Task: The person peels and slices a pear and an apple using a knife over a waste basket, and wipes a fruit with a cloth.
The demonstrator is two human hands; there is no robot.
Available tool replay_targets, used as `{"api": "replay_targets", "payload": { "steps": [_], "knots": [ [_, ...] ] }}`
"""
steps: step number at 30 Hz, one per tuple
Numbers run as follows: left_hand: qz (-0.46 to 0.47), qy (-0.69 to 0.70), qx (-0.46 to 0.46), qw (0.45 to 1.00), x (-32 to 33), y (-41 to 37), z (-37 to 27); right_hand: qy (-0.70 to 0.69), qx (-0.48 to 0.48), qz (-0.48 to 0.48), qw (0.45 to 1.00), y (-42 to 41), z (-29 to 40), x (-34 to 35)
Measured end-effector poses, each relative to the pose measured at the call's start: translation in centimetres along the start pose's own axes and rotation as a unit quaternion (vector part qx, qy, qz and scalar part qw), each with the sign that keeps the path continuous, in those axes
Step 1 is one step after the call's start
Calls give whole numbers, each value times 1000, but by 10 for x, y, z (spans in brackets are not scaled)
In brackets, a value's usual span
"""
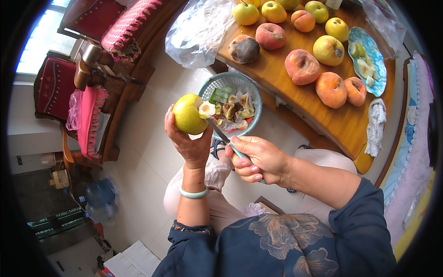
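Observation:
In my left hand point(192, 149) is a yellow-green pear point(188, 116), held up above the near rim of a pale blue plastic basket point(258, 114). My right hand point(261, 159) grips the light blue handle of a small knife point(221, 131). A cut piece of pear point(207, 109) with pale flesh sits at the blade's tip, against the pear's right side; whether it is fully severed I cannot tell. Inside the basket lie fruit peelings point(228, 110), a piece of green packaging point(220, 95) and clear plastic film.
On the wooden table point(277, 76) are several flat peaches point(302, 66), one with a dark rotten patch point(244, 49), and several pears point(328, 50). A blue patterned plate point(375, 52) holds cut fruit pieces. A white cloth point(376, 126) lies at the table's edge, and a clear plastic bag point(197, 33) hangs beside it.

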State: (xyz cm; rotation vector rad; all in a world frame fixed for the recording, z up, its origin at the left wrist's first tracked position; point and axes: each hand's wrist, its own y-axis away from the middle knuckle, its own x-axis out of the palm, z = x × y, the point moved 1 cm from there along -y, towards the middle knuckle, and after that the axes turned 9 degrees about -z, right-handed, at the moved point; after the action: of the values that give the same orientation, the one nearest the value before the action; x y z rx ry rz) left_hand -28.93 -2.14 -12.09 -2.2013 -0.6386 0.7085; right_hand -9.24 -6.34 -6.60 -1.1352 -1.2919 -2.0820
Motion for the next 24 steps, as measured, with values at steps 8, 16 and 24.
{"api": "replay_targets", "payload": {
  "steps": [8,16,24],
  "knots": [
    [89,-171,18,981,13,5,-6,-17,-46,-87,995,-19,-1,-12],
    [173,-224,-32,959,21,11,-3,-7,-66,-140,988,-44,-4,-26],
    [171,-233,-42,956,21,11,-2,-3,-53,-147,988,-45,-10,-25]
  ]
}}
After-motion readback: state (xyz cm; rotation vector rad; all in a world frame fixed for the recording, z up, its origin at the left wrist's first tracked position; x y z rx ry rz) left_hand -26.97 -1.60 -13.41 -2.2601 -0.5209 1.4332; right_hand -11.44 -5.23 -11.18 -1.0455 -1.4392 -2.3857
